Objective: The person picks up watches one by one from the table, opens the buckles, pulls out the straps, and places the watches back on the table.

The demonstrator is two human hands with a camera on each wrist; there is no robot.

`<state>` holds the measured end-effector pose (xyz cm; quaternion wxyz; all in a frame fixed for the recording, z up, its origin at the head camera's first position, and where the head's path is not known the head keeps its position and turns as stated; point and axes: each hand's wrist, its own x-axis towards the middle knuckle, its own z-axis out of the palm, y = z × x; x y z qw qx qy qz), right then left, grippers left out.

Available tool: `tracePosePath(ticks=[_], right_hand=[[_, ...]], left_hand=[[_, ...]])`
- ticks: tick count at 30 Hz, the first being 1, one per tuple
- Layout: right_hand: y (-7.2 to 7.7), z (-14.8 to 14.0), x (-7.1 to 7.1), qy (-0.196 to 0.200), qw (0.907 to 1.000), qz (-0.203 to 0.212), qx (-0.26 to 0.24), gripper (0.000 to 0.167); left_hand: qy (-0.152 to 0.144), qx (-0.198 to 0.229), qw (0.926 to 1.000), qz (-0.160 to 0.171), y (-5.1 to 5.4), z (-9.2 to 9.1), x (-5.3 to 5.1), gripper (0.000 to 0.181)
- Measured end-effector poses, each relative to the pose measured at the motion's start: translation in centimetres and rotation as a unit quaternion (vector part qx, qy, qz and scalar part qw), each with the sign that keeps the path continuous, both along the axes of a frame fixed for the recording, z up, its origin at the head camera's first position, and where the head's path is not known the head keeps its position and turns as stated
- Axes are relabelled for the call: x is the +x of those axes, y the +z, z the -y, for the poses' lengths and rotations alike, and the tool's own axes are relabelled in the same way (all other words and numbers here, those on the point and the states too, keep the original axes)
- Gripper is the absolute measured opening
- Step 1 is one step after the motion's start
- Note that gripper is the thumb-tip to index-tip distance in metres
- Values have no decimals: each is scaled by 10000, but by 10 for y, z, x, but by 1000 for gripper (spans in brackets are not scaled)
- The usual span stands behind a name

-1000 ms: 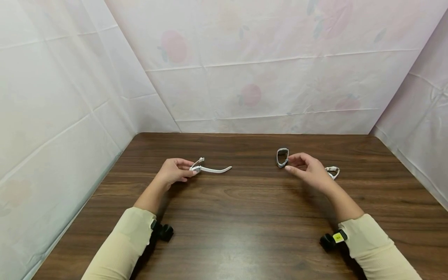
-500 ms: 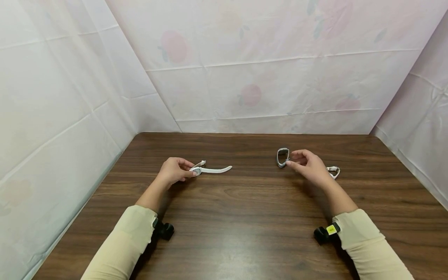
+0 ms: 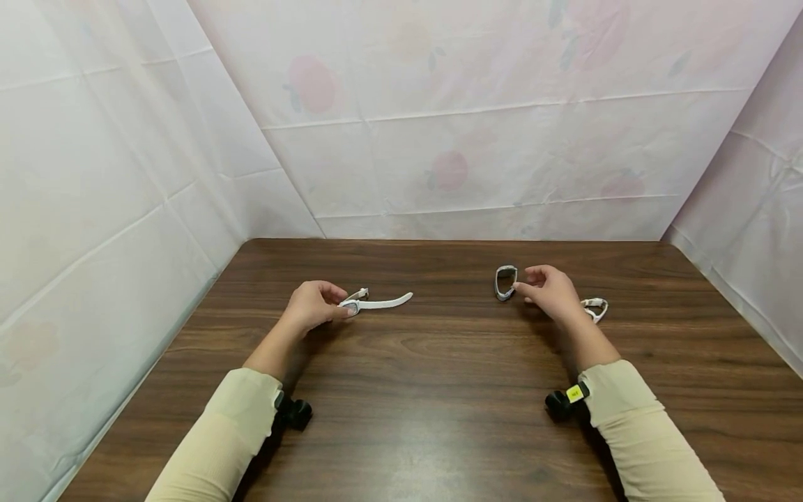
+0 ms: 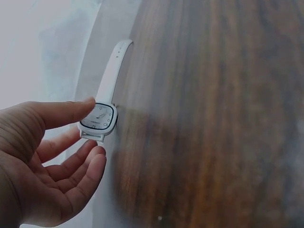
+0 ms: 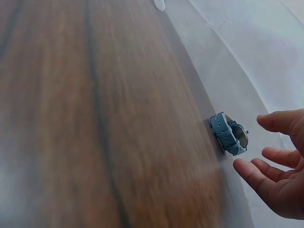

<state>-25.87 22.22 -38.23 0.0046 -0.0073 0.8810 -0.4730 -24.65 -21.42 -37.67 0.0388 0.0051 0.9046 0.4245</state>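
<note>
On the left of the table, my left hand (image 3: 310, 307) pinches a white wristwatch (image 4: 99, 116) by its case, thumb over the dial's edge. In the head view its white strap (image 3: 385, 302) stretches out to the right, unbuckled. My right hand (image 5: 280, 161) is beside a blue-grey wristwatch (image 5: 229, 135), thumb and fingers spread apart. The right wrist view shows a gap between those fingers and the watch, whose strap (image 3: 498, 284) is buckled into a loop. Another white wristwatch (image 3: 596, 307) lies right of my right hand, partly hidden behind it.
The dark wooden table (image 3: 408, 376) carries all the watches. Pale fruit-print cloth (image 3: 401, 132) hangs behind it and along both sides. A black wrist camera (image 3: 295, 413) sits on each sleeve.
My right hand has shifted slightly back and its forearm has swung left beside the blue-grey watch. The white watch in my left hand has tilted a little, its strap end lowered slightly inward.
</note>
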Motion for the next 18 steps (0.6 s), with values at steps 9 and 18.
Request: tracePosePath(ticks=[9, 18], right_hand=[[-5, 5, -10, -197, 9993, 196, -238, 50], [-8, 8, -12, -338, 9986, 276, -312, 47]], left_hand=[[-101, -497, 9956, -786, 6, -6, 1, 36], [-189, -334, 9856, -1648, 10, -21, 0, 31]])
